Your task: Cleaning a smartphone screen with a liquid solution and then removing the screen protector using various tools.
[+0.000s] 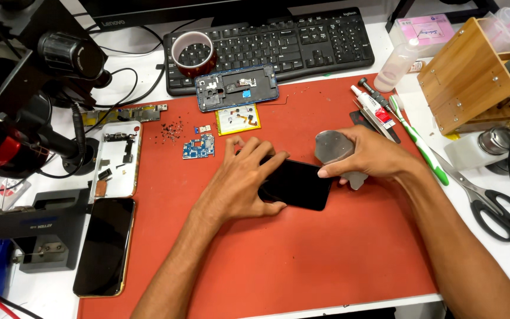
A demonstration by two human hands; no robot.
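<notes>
A black phone [298, 184] lies face down in the middle of the red mat [302, 254]. My left hand [240, 183] rests on its left end, fingers spread over the top edge and thumb under the near edge. My right hand [373, 156] grips a flat grey metal tool [333, 146] and presses its thumb at the phone's right edge. The tool's lower part pokes out below my palm.
An opened blue phone frame [237, 87], yellow battery [238, 120], small blue circuit board [199, 146] and loose screws lie at the mat's back. A white phone shell [115, 159] and a dark phone [104, 245] sit left. Scissors [491, 204], a toothbrush, glue tubes, a wooden rack, keyboard and tape roll surround.
</notes>
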